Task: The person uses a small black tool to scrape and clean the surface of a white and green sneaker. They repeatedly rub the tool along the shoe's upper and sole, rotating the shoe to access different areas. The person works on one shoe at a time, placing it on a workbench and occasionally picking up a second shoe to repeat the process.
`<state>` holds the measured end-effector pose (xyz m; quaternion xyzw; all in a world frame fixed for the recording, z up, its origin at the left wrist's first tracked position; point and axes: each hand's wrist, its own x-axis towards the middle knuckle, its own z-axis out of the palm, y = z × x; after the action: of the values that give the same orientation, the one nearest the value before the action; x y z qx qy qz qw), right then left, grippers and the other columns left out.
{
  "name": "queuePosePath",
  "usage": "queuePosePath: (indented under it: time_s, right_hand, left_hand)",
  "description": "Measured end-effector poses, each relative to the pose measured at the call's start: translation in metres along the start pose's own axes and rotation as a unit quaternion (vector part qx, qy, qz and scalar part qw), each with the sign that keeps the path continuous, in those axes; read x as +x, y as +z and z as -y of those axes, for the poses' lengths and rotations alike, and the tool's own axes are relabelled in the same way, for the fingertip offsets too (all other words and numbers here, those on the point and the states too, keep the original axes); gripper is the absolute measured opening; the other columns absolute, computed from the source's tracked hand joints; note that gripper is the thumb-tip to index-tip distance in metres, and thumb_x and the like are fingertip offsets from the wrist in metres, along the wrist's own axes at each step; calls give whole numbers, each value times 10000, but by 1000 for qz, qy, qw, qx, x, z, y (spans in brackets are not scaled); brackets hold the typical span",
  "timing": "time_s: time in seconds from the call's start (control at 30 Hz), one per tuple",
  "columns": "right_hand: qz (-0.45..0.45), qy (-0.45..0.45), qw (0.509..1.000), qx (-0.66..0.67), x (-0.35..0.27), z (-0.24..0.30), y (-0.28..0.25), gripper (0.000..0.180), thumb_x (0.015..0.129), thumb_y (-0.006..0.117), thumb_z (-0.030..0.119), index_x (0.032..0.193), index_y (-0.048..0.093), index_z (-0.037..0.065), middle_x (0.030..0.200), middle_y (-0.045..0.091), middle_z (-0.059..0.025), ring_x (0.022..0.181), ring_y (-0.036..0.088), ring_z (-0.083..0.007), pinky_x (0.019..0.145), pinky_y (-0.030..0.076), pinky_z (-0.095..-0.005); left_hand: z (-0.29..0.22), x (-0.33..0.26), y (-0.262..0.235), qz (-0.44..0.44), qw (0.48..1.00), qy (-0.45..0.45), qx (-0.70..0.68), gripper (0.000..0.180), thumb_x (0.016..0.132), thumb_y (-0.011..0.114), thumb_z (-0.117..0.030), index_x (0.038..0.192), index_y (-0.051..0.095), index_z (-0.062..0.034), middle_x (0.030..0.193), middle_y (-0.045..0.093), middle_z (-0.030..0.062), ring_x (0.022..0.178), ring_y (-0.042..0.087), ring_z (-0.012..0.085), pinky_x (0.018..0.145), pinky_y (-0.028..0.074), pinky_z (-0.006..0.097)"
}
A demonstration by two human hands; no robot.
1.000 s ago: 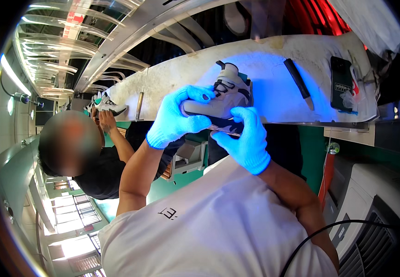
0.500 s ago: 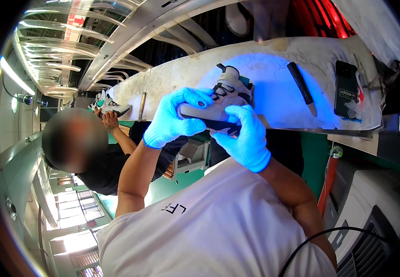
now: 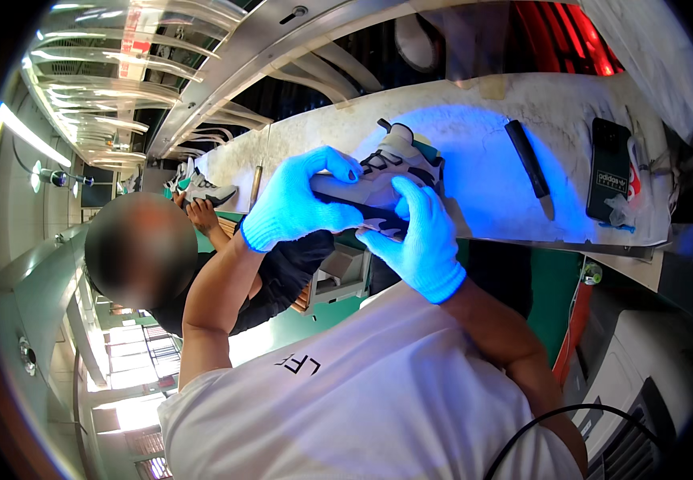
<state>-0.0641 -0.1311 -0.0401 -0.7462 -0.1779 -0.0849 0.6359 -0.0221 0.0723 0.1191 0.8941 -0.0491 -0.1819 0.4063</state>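
Both gloved hands clamp one grey-and-white sneaker (image 3: 386, 172) at the near edge of the workbench (image 3: 474, 128). The right hand (image 3: 414, 240) grips the sole from below; the left hand (image 3: 298, 204) wraps the toe end. Judged step: in-hand inspection or trimming of the sole edge. The next move likely calls for a firm grip while the shoe is rotated. Farther on the bench lie a black-handled knife (image 3: 529, 164) and a dark phone (image 3: 609, 170). Far left, a co-worker's hand (image 3: 201, 214) rests beside another sneaker (image 3: 198, 188).

We see bright blue gloves (image 3: 298, 204) on a grey, white and teal shoe (image 3: 386, 172), blue light washing the pale table (image 3: 482, 136), a black knife (image 3: 529, 164) right of the shoe.
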Motion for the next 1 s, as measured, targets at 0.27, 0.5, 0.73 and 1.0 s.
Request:
queuePosePath:
  time_s: [0.27, 0.5, 0.73, 1.0]
  right_hand:
    - [-15, -22, 999, 46, -5, -21, 1, 890, 752, 1035, 264, 1493, 582, 66, 1150, 666, -134, 953, 691, -288, 821, 598, -448]
    - [-25, -25, 998, 43, 9, -26, -1, 854, 735, 1038, 263, 1452, 605, 91, 1108, 677, -98, 888, 656, -267, 776, 573, -422]
    - [12, 8, 998, 66, 24, -23, -10, 905, 698, 1067, 262, 1454, 607, 73, 1110, 707, -104, 856, 688, -245, 741, 600, -404]
    - [39, 60, 994, 86, 41, -23, -3, 924, 681, 1079, 307, 1443, 622, 52, 984, 736, -112, 810, 722, -246, 739, 625, -404]
  left_hand:
    - [19, 7, -4, 13, 996, 80, -20, 437, 744, 1017, -175, 1029, 723, -20, 1243, 777, 156, 1174, 726, 245, 1064, 565, 390]
    - [10, 13, -11, 25, 996, 76, 33, 425, 727, 1006, -158, 1025, 725, -43, 1221, 792, 135, 1211, 737, 276, 1076, 561, 406]
    - [21, 22, -18, 36, 996, 78, -9, 434, 703, 1001, -135, 1044, 745, -52, 1199, 798, 126, 1254, 738, 310, 1086, 562, 432]
    - [15, 37, -33, 68, 993, 59, 80, 597, 703, 1038, -315, 1141, 731, -49, 1316, 756, 169, 1280, 729, 359, 1106, 552, 460]
